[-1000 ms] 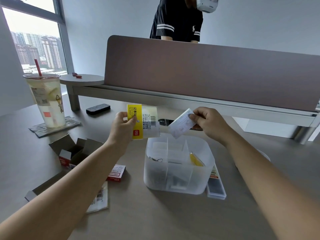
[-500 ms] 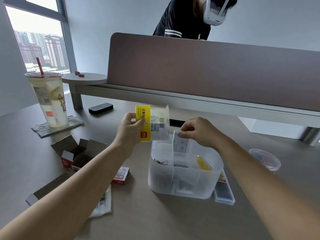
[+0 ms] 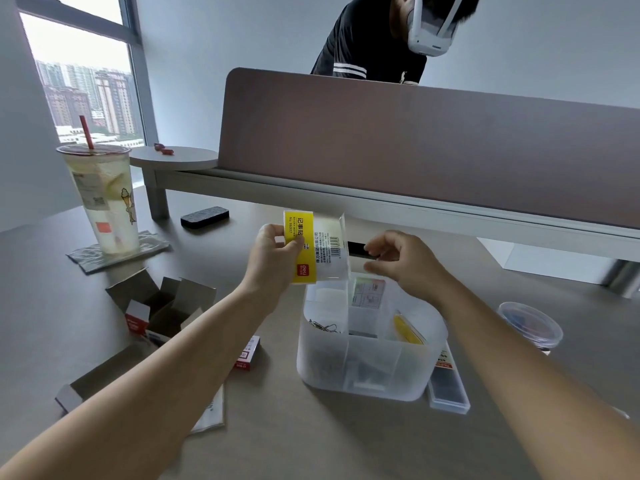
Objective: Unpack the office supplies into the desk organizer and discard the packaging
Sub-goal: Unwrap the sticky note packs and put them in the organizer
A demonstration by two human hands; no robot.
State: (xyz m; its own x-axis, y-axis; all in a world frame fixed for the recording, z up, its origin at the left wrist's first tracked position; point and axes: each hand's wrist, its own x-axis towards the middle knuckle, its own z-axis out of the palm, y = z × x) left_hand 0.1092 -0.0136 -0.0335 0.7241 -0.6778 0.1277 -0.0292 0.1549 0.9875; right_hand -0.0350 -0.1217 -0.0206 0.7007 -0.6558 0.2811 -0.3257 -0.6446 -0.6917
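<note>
Grey worktop point(image 3: 346, 445) carried a frosted desk organizer point(image 3: 370, 368), with opened cardboard boxes point(image 3: 162, 306) to its left. Above the organizer's back edge the left hand point(image 3: 273, 258) gripped a clear sticky-note package point(image 3: 317, 245) with a yellow label, thumb across its front. Beside it the right hand point(image 3: 405, 265) hung with loosely curled fingers point(image 3: 379, 244), holding nothing, over a paper pad point(image 3: 369, 292) standing in a rear compartment.

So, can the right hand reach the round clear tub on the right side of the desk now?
Probably yes. The right hand holds nothing, and the desk between it and the round clear tub looks free.
</note>
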